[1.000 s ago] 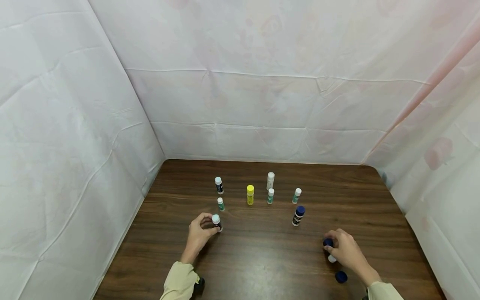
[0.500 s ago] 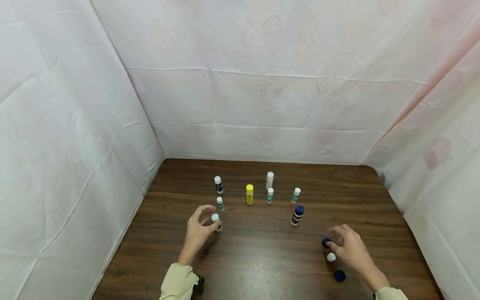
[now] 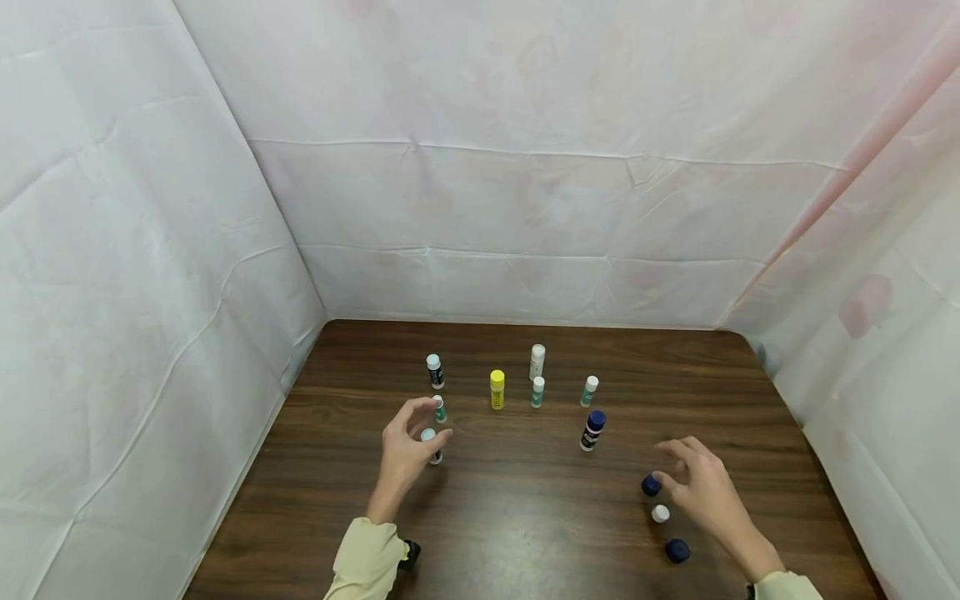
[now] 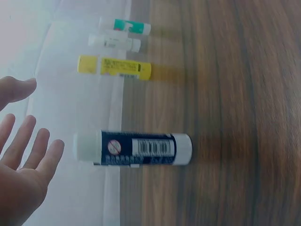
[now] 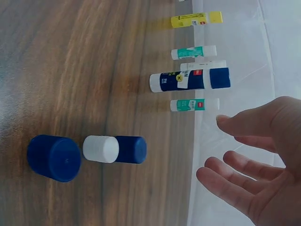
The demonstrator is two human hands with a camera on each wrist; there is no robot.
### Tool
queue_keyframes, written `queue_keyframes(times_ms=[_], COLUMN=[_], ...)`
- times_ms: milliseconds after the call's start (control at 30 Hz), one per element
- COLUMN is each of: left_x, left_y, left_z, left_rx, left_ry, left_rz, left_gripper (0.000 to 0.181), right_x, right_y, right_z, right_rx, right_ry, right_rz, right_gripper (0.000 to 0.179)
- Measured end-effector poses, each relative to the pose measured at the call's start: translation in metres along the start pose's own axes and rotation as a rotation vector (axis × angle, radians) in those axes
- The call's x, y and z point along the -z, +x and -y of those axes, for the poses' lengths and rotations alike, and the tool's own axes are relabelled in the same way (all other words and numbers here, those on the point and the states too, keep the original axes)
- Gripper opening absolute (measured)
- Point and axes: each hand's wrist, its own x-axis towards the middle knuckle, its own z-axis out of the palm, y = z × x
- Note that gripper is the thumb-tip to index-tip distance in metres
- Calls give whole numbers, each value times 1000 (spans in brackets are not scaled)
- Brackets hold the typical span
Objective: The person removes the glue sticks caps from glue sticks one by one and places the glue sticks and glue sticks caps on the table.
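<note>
Fingers (image 5: pixel 226 187) (right, parted) near blue cap (image 3: pixel 650 485).

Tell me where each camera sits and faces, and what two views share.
Head: on the head, facing forward and down at the wood-grain table; left hand, right hand and sleeves show.
Left wrist: on that wrist, facing across the table at a navy glue stick; left hand shows.
Right wrist: on that wrist, facing two blue caps and a white cap; right hand shows.
Shared: the yellow glue stick, in both wrist views.
</note>
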Motion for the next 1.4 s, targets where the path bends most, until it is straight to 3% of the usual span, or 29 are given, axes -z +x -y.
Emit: queue_keyframes(times_ms=[167,467,867,1400], left_x=[-11,-35,-60,-95], left_y=[1,2,1,-1], left_z=[-4,-6,2,25], left_rx=[-39,-36,4,32], left_ry=[-2,-47,-111,-218], left_rz=[15,54,108,159], left_gripper=[44,43,41,40], right_x=[1,5,4,-1], right_y=[2,7,15,23], right_z=[5,17,25,31], right_rx=[41,75,123,133], right_ry=[15,51,27,48], right_rz=[-45,-92,-139,-142], right_gripper=[38,40,39,40])
